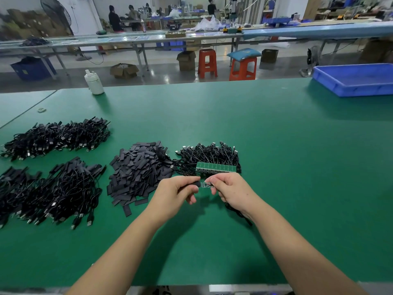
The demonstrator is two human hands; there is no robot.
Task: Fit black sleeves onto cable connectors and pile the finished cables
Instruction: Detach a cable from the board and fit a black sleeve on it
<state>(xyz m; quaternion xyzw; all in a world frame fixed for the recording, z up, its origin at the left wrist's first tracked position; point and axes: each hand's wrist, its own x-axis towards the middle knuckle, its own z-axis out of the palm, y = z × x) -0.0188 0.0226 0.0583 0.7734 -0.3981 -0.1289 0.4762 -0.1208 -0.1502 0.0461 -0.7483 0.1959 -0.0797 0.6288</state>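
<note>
Two bare forearms reach over a green table (276,145). The left hand (176,191) pinches a black sleeve (194,184) between thumb and curled fingers, its open end facing right. The right hand (230,188) pinches the far end of a small green connector board (206,184), its cable (238,211) trailing under the wrist; both hands are closed on their parts, held just above the table. The sleeve's mouth appears to sit at the board's near edge, barely started. To do this well, the board likely needs to stay level and in line with the sleeve, then slide in straight, without bending the sleeve's flat mouth shut. Just behind the hands lies a panel of green boards (215,167) on a heap of unsleeved cables (210,154). Left of that is a pile of loose sleeves (138,173). Further left, two piles of black cables (55,137), probably finished, await this one. Farther back stand a white bottle (94,83) and a blue tray (353,79).
</note>
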